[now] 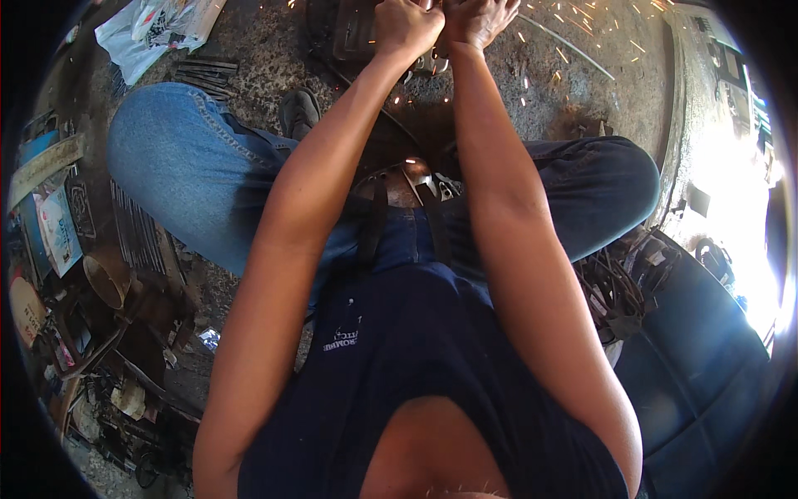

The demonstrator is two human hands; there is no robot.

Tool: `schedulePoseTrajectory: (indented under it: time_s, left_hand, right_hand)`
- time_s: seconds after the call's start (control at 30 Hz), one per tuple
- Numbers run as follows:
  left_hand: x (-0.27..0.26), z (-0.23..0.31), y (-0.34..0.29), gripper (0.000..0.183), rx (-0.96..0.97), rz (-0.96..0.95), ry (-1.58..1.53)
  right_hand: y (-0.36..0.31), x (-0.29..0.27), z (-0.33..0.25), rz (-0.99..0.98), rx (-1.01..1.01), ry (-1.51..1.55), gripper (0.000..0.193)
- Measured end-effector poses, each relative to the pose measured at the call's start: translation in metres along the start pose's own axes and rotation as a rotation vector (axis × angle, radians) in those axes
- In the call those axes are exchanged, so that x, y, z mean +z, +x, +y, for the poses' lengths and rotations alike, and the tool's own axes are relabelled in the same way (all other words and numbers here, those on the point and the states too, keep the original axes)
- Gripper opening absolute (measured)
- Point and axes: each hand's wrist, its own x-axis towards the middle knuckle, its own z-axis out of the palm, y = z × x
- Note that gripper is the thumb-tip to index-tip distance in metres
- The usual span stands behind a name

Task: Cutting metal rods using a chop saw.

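Both my arms reach straight ahead to the upper edge of the head view. My left hand (410,29) is closed in a fist, and what it holds is hidden. Beside it, nearly touching, my right hand (478,21) has its fingers bent down around something I cannot make out. Part of a metal piece (432,63) shows between and below my wrists. Orange sparks (562,55) fly out to the right of my hands. Left of my left hand is a dark boxy object (352,32) on the floor.
A thin rod (573,50) lies on the right. At the far left are a white plastic bag (145,41) and stacked metal bars (208,75). A dark cable (397,123) runs near my shoe (299,113). Scrap (125,366) clutters the left; coiled cables (615,291) lie right.
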Motion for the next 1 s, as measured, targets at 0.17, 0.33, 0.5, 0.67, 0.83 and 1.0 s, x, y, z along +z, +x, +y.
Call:
schedulePoseTrajectory:
  time_s: [0.17,0.33,0.5,0.67,0.83,1.0]
  left_hand:
    - [0.0,-0.005,0.001,0.04,0.053,-0.003,0.011]
    - [-0.001,-0.008,0.002,0.04,0.046,0.005,0.013]
    - [0.0,-0.003,-0.001,0.04,0.044,-0.029,0.046]
    - [0.003,-0.015,0.002,0.042,0.13,-0.003,0.088]
    - [0.004,-0.013,0.002,0.043,0.197,-0.009,0.243]
    - [0.002,-0.007,-0.001,0.041,0.04,0.001,0.087]
  right_hand:
    - [-0.001,0.002,-0.001,0.027,-0.025,-0.068,0.059]
    - [-0.002,0.0,-0.005,0.015,-0.007,-0.039,0.059]
    - [-0.002,0.0,0.002,-0.002,-0.002,-0.05,0.06]
    - [-0.004,0.003,-0.001,-0.013,0.004,-0.059,0.062]
    - [-0.004,0.005,0.002,0.019,-0.013,-0.064,0.063]
    - [-0.005,0.004,0.003,-0.013,0.013,-0.069,0.063]
